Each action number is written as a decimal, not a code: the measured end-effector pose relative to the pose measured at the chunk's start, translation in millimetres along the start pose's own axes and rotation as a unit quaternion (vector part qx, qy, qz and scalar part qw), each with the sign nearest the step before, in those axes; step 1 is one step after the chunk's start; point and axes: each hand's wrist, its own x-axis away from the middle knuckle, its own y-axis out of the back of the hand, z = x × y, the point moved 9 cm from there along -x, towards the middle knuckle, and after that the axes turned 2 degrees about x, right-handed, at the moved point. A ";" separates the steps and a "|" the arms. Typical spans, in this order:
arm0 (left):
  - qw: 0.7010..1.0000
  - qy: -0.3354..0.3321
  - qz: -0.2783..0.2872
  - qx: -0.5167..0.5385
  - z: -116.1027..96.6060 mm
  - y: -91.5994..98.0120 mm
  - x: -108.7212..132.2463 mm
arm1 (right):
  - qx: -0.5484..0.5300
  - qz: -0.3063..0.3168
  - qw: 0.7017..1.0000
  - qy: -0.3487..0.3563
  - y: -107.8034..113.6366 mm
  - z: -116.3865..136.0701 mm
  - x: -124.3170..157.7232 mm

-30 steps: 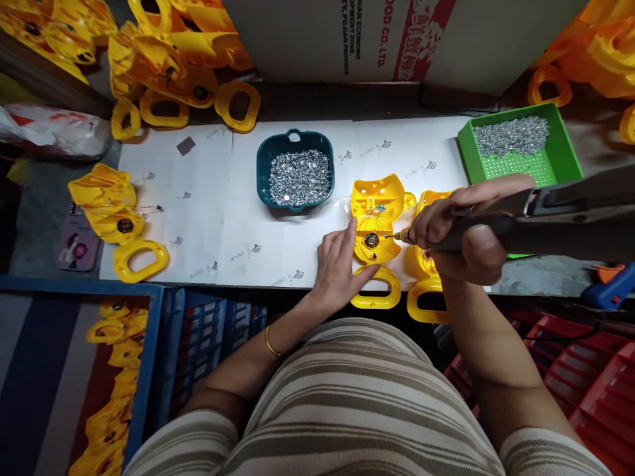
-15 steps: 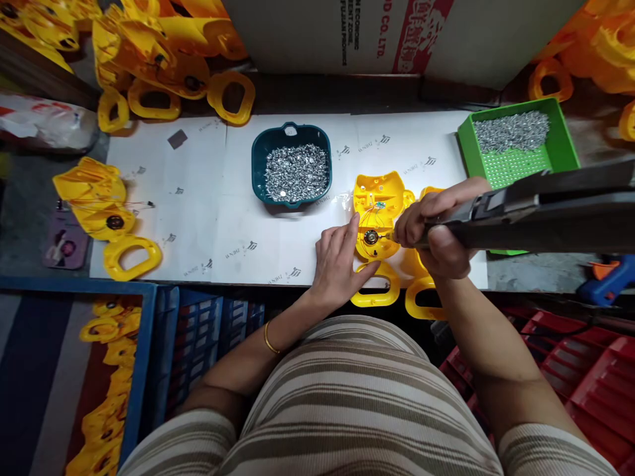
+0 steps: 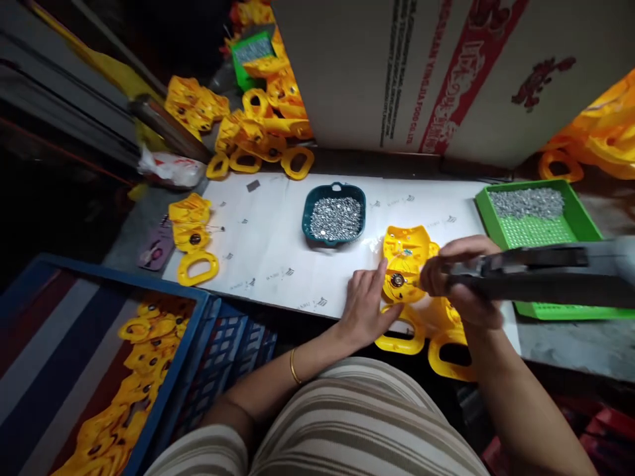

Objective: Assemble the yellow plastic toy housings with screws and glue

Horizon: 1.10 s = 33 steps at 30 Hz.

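A yellow plastic housing (image 3: 407,248) lies hollow side up, with thin wires, a small circuit board and a round speaker (image 3: 397,280) inside. My left hand (image 3: 366,305) steadies its lower left side, index finger along the edge and thumb across the loop handle (image 3: 414,344). A dark power screwdriver (image 3: 526,272) lies level in my right hand (image 3: 466,281), whose fingers wrap its front end just right of the speaker. Blur hides the bit, so contact cannot be made out. A second yellow housing (image 3: 449,311) is partly covered by my right hand and forearm.
A dark green tub (image 3: 307,228) of screws stands on the white sheet (image 3: 278,231). At right is a green basket (image 3: 592,221) with more metal pieces. One yellow housing (image 3: 191,215) lies left. A carton (image 3: 367,79) stands behind; a blue-framed crate (image 3: 198,311) sits lower left.
The camera view has shifted, so the table appears lower and further right. My left hand keeps its place on the housing. The screwdriver bit, visible at the speaker before, is now lost in blur.
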 end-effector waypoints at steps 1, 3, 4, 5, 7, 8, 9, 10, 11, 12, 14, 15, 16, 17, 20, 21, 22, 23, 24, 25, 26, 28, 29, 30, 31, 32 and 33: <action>1.000 0.001 0.010 -0.013 -0.2 2.0 -0.6 | -0.019 0.000 1.000 0.011 -0.3 9.5 -0.3; 0.999 -0.012 0.017 -0.037 0.7 14.1 -6.7 | -0.049 -0.013 0.998 0.020 2.7 25.1 -0.3; 0.999 -0.025 0.003 -0.046 2.5 26.0 -12.8 | -0.056 -0.022 0.998 0.014 5.2 29.7 -0.1; 0.997 -0.037 -0.025 -0.054 6.0 41.7 -21.1 | -0.060 -0.033 0.998 0.010 8.6 33.6 0.3; 0.990 -0.044 -0.103 -0.084 20.1 78.2 -42.4 | -0.065 -0.050 0.997 0.002 15.5 37.4 1.8; 0.985 -0.029 -0.129 -0.108 31.2 93.6 -54.9 | -0.068 -0.053 0.996 -0.001 18.4 37.9 3.0; 0.984 -0.010 -0.118 -0.137 43.6 101.4 -69.1 | -0.070 -0.052 0.996 -0.001 20.6 38.3 4.6; 0.982 0.001 -0.094 -0.164 54.2 105.2 -82.9 | -0.070 -0.050 0.996 0.000 22.2 38.2 6.6; 0.981 0.005 -0.059 -0.186 63.2 104.9 -95.4 | -0.065 -0.043 0.997 -0.001 22.6 37.7 8.9; 0.980 0.003 -0.019 -0.200 70.1 101.4 -105.7 | -0.056 -0.038 0.998 -0.005 22.4 36.8 11.6; 0.979 -0.008 0.037 -0.199 78.2 92.9 -118.9 | -0.040 -0.036 0.998 -0.013 20.9 35.2 17.3; 0.981 -0.011 0.049 -0.186 80.5 89.6 -122.5 | -0.035 -0.039 0.998 -0.021 19.6 34.2 19.9; 0.984 -0.012 0.051 -0.168 82.2 87.6 -124.6 | -0.033 -0.042 0.998 -0.028 17.8 33.3 22.0; 0.988 -0.010 0.046 -0.150 83.6 86.7 -125.6 | -0.034 -0.045 0.998 -0.031 16.1 33.4 23.6; 0.993 -0.007 0.007 -0.115 85.4 89.6 -124.7 | -0.038 -0.044 0.998 -0.029 10.9 35.2 25.3; 0.994 -0.007 -0.016 -0.104 85.5 93.3 -123.8 | -0.038 -0.040 0.998 -0.026 9.7 35.8 25.3; 0.995 -0.006 -0.042 -0.088 85.6 98.1 -122.8 | -0.039 -0.036 0.998 -0.023 9.0 36.4 25.5; 0.996 -0.006 -0.069 -0.065 85.7 103.3 -121.5 | -0.041 -0.032 0.998 -0.021 8.7 36.8 25.8; 0.995 -0.006 -0.093 -0.035 85.7 108.3 -120.0 | -0.042 -0.028 0.998 -0.021 8.4 36.8 26.4; 0.993 -0.007 -0.115 -0.003 85.7 112.9 -118.2 | -0.043 -0.028 0.998 -0.021 8.7 36.9 27.2; 0.991 -0.008 -0.132 0.027 85.2 116.5 -115.9 | -0.041 -0.030 0.998 -0.022 9.4 36.7 28.2; 0.985 -0.014 -0.155 0.078 81.4 120.5 -108.7 | -0.033 -0.044 0.998 -0.025 11.3 36.4 30.1; 0.981 -0.016 -0.162 0.101 77.9 120.7 -103.3 | -0.028 -0.052 0.998 -0.026 12.1 36.4 30.6; 0.979 -0.023 -0.164 0.122 72.4 118.9 -96.7 | -0.025 -0.059 0.998 -0.022 12.1 37.3 30.6; 0.976 -0.036 -0.160 0.143 64.5 114.9 -88.8 | -0.023 -0.064 0.998 -0.014 11.7 38.9 30.1; 0.973 -0.054 -0.152 0.163 54.5 109.1 -79.7 | -0.024 -0.067 0.997 -0.001 10.6 41.5 29.0; 0.971 -0.077 -0.138 0.180 42.8 101.2 -69.7 | -0.026 -0.070 0.997 0.015 9.6 44.9 27.5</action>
